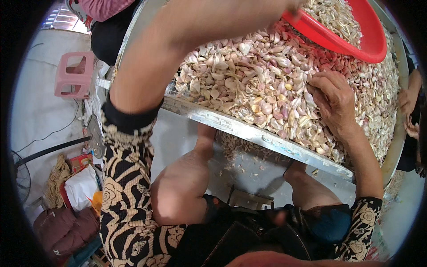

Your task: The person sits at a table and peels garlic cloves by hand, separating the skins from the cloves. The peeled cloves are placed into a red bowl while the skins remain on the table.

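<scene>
My left arm reaches across the top of the view. My left hand (287,9), blurred and partly cut off, is at the near rim of a red plastic basin (375,36); whether it grips the rim cannot be seen. Pale garlic cloves or skins lie in the basin. My right hand (333,96) rests, fingers bent, on a thick layer of loose garlic cloves (267,76), most in their papery skins. A clove lies at its fingertips, but a hold on it cannot be made out. A few peeled yellowish cloves lie nearby.
The cloves spread over a mesh-bottomed table with a worn metal edge (233,128). Another person's hands (408,100) are at the right edge; a second person sits at upper left. A pink plastic stool (74,75), a fan, twine (58,183) and a maroon padded item (66,230) are at left. Skins litter the floor.
</scene>
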A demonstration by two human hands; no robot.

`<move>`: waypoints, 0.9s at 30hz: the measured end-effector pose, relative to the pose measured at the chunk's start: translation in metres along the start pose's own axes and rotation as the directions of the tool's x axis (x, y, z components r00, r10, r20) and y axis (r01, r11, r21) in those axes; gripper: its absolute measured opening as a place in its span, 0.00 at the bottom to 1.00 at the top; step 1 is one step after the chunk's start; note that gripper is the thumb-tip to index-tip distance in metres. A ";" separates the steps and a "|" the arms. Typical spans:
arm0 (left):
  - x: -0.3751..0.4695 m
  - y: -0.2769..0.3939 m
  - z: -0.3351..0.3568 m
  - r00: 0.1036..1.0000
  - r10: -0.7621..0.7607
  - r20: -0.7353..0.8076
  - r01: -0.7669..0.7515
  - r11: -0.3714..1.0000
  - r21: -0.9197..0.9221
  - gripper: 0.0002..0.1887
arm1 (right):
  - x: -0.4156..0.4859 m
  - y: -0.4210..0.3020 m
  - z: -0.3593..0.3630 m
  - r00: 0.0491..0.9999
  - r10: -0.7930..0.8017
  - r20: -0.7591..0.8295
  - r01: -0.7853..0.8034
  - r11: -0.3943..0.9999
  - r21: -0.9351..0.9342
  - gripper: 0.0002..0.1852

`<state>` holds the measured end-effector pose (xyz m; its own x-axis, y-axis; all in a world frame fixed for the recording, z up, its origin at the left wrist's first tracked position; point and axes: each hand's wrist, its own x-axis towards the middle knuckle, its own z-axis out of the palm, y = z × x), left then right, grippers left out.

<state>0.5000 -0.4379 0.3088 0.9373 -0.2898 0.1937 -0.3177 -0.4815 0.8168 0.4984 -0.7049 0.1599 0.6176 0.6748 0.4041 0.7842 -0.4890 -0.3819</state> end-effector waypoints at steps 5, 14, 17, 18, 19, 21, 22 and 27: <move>0.016 -0.054 -0.050 0.974 0.214 -0.074 -0.157 0.874 0.461 0.11 | -0.008 0.005 -0.006 0.999 0.050 -0.007 -0.050 0.999 -0.019 0.08; -0.059 -0.174 -0.021 0.982 -0.181 -0.051 0.175 0.774 0.609 0.15 | -0.009 0.007 -0.002 0.997 0.074 -0.002 -0.074 0.997 -0.028 0.08; -0.059 -0.190 -0.023 0.993 -0.112 -0.029 0.109 0.825 0.554 0.15 | -0.007 0.006 0.000 0.998 0.055 -0.010 -0.055 0.998 -0.017 0.08; -0.057 -0.192 -0.022 0.988 -0.149 -0.037 0.149 0.870 0.470 0.14 | -0.008 0.008 0.001 0.998 0.054 -0.012 -0.055 0.998 -0.023 0.08; -0.057 -0.194 -0.022 0.981 -0.187 -0.041 0.189 0.905 0.381 0.13 | -0.009 0.008 0.000 0.998 0.066 -0.001 -0.066 0.997 -0.029 0.08; -0.057 -0.193 -0.029 0.956 -0.292 0.001 0.288 0.945 0.153 0.11 | -0.008 0.008 -0.002 0.997 0.082 0.015 -0.082 0.996 -0.032 0.08; -0.057 -0.189 -0.035 0.936 -0.350 0.051 0.349 0.937 0.019 0.11 | -0.008 0.008 -0.002 0.996 0.083 0.018 -0.082 0.996 -0.031 0.08; -0.065 -0.180 -0.044 0.896 -0.410 0.170 0.444 0.811 -0.380 0.12 | -0.009 0.009 -0.002 0.997 0.073 0.023 -0.072 0.997 -0.018 0.08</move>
<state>0.5028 -0.2956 0.1733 0.9457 -0.2026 -0.2540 0.2127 -0.2047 0.9554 0.5002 -0.7166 0.1545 0.6713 0.6502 0.3557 0.7385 -0.5465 -0.3949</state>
